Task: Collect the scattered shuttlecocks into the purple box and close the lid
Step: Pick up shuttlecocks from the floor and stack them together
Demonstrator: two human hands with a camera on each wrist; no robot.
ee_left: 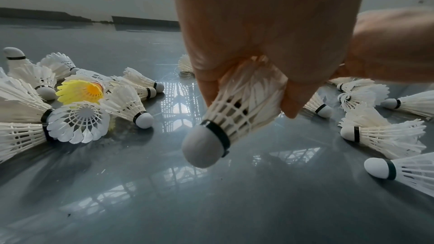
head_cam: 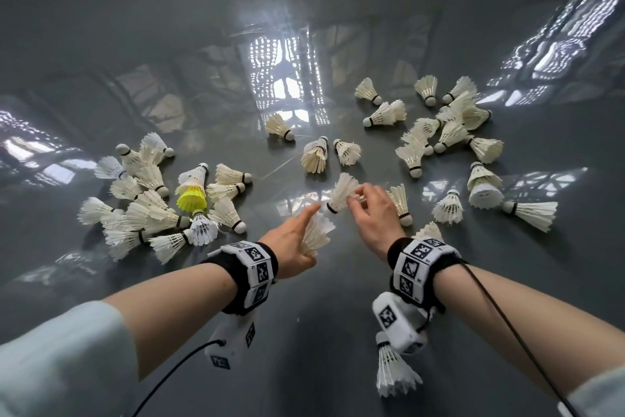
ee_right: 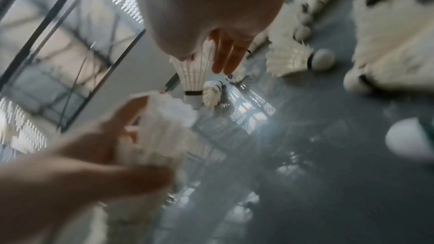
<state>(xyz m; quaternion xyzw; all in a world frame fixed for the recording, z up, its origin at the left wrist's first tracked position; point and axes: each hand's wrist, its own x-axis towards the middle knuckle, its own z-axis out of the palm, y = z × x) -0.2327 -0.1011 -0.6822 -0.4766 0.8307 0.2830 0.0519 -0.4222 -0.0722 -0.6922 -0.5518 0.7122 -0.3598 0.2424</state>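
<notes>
Currently gathering step underway; left hand [head_cam: 293, 245] gripping shuttlecock [ee_left: 237, 107] by feathers; right hand [head_cam: 372, 214] pinching second shuttlecock [head_cam: 342, 192] toward it; dozens lying scattered on grey floor [head_cam: 304, 332]; purple box not in view; next move likely calling for nesting, then locating box.

— What are we standing over?

— A glossy grey floor [head_cam: 304, 11], with window reflections across it.

— And what do we see lying on it?

— White shuttlecocks on their sides. One heap [head_cam: 145, 210] sits at nine o'clock, with a yellow shuttlecock [head_cam: 191, 199] in it. A second heap [head_cam: 443, 126] spreads at two o'clock. We find a loose pair [head_cam: 329, 153] at twelve and a single one [head_cam: 394, 366] at five.
</notes>
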